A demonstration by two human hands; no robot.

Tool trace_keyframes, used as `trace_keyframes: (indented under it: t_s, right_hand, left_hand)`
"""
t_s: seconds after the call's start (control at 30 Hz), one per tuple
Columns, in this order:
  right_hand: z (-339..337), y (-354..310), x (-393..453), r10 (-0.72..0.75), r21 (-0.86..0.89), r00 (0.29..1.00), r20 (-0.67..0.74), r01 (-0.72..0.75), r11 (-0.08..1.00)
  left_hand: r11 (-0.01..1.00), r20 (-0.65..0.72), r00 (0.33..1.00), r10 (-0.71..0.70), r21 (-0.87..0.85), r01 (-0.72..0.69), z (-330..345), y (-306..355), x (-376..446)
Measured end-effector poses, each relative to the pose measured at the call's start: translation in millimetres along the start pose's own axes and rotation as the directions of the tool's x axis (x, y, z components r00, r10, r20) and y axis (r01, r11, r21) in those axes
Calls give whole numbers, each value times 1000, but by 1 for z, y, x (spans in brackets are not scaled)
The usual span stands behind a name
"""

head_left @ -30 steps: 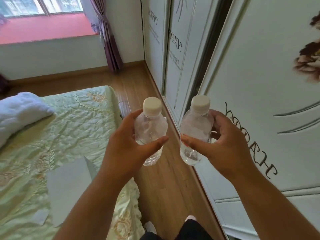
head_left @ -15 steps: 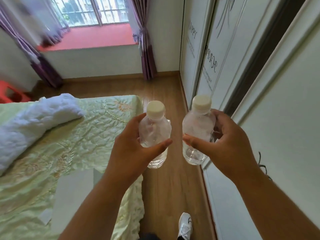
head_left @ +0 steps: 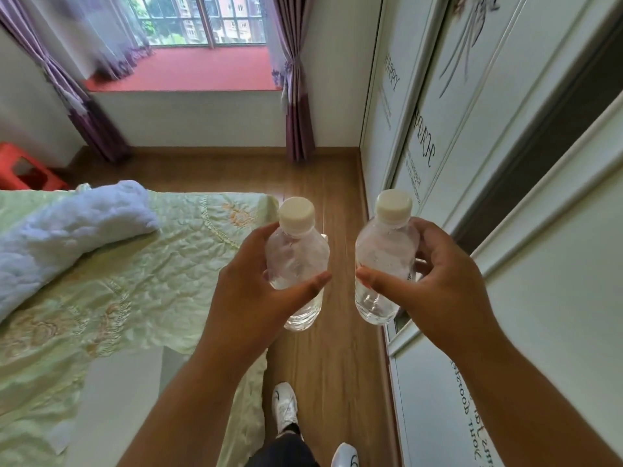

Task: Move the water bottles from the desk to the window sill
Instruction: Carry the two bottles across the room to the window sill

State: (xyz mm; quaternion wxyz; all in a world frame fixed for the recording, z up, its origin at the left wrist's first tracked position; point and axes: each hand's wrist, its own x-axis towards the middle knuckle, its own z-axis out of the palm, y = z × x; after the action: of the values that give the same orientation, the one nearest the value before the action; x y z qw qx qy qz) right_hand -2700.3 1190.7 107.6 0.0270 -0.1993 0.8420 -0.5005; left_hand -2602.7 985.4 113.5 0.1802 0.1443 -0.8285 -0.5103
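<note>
Two clear water bottles with white caps are held upright in front of me. My left hand [head_left: 249,291] grips the left bottle [head_left: 296,261] round its middle, thumb across the front. My right hand [head_left: 435,284] grips the right bottle [head_left: 384,257] the same way. The two bottles are a small gap apart. The red window sill [head_left: 202,70] lies far ahead at the top of the view, below the window, with nothing standing on its visible part.
A bed with a green quilt [head_left: 111,291] and a white blanket [head_left: 67,230] fills the left. White wardrobe doors [head_left: 505,230] line the right. A strip of wooden floor [head_left: 337,176] runs between them toward the sill. Purple curtains [head_left: 296,106] hang at both sill ends; a red stool [head_left: 27,170] stands far left.
The view has swung left and forward along the floor strip, so the window sill is now centred and nearer. Both hands keep the same hold on the bottles.
</note>
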Motion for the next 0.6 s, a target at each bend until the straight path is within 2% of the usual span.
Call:
trace_keyframes:
  t_s: [0.23,0.6]
  right_hand:
    - [10,3,54,37,-39,998,-46,-39,998]
    - [55,-20,157,30,-72,985,-170,-43,996]
  left_hand:
    - [999,78,996,45,-20,-44,3,-21,69]
    - [990,109,984,140,-6,-141,-26,-48,202]
